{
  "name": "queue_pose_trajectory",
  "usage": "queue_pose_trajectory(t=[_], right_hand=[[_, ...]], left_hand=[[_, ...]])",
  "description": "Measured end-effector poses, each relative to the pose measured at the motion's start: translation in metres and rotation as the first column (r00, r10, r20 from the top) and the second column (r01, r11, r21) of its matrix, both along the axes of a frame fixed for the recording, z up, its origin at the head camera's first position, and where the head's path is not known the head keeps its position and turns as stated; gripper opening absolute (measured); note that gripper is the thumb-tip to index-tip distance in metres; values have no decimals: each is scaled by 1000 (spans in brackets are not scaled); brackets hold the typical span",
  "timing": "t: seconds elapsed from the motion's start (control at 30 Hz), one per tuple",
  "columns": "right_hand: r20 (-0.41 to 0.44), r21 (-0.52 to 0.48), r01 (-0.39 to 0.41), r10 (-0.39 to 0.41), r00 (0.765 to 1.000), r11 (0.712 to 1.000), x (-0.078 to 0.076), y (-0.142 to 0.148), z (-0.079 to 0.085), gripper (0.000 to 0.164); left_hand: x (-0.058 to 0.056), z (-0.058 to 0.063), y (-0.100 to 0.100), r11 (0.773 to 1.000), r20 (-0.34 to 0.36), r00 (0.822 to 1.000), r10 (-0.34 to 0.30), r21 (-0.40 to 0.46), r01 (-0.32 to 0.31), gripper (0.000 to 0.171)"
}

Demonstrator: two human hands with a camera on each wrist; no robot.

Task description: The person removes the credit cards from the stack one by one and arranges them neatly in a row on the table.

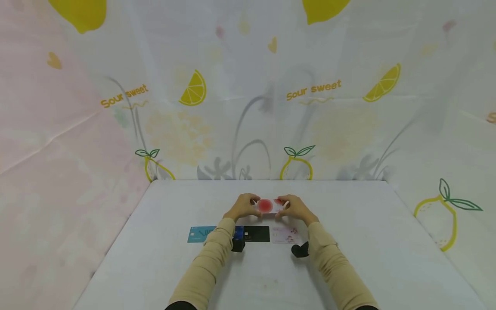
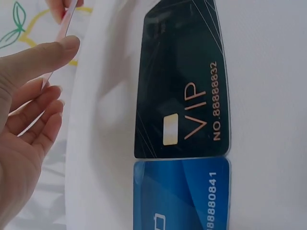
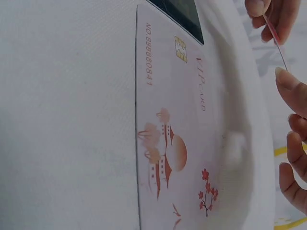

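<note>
Both hands hold one pale card (image 1: 265, 206) with a red circle, raised above the far half of the table. My left hand (image 1: 245, 206) pinches its left end between thumb and fingers. At the other end, my right hand (image 1: 296, 208) pinches it the same way. In the right wrist view the card (image 3: 282, 52) appears nearly edge-on. Nearer to me, a row of cards lies flat: a teal card (image 1: 201, 233), a blue card (image 1: 238, 233), a black VIP card (image 1: 257, 234) and a pale pink VIP card (image 1: 284, 235). My left forearm hides part of the teal and blue ones.
A white cloth (image 1: 263, 280) covers the table. Behind it hangs a backdrop (image 1: 248, 129) printed with lemons, which also rises along both sides. Dark wrist-worn pieces (image 1: 300, 250) show beneath the forearms, close to the row of cards.
</note>
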State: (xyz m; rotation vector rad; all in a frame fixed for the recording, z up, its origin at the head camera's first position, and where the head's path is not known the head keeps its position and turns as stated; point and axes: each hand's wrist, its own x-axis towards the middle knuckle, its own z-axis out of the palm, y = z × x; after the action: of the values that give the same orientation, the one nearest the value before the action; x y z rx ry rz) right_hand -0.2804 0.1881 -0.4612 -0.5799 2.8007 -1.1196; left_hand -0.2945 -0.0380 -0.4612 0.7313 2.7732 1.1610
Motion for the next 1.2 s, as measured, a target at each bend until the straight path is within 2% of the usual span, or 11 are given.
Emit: queue_pose_trajectory(t=[0.17,0.33,0.47,0.8,1.03,1.2], right_hand=[[-66,-47,-10,7,998,999,8,3,5,62],[-94,-79,-10,2,996,997,18,6,11,60],[-112,-87,-28,18,994,996,25,9,16,59],[-168,-88,-68,52,984,994,36,20,26,57],[-160,-103,-63,46,986,993,46,27,31,57],[-154,-102,-62,46,987,993,54,32,33,56]], left_hand=[[5,3,-1,998,-33,999,-13,60,15,55],[11,6,-1,992,-54,998,-21,120,27,55],[16,9,0,990,-50,998,-28,134,34,55],[31,16,6,985,-91,995,-49,157,63,54],[39,19,12,976,-106,993,-61,200,81,54],[44,15,18,974,-100,994,-54,214,75,54]])
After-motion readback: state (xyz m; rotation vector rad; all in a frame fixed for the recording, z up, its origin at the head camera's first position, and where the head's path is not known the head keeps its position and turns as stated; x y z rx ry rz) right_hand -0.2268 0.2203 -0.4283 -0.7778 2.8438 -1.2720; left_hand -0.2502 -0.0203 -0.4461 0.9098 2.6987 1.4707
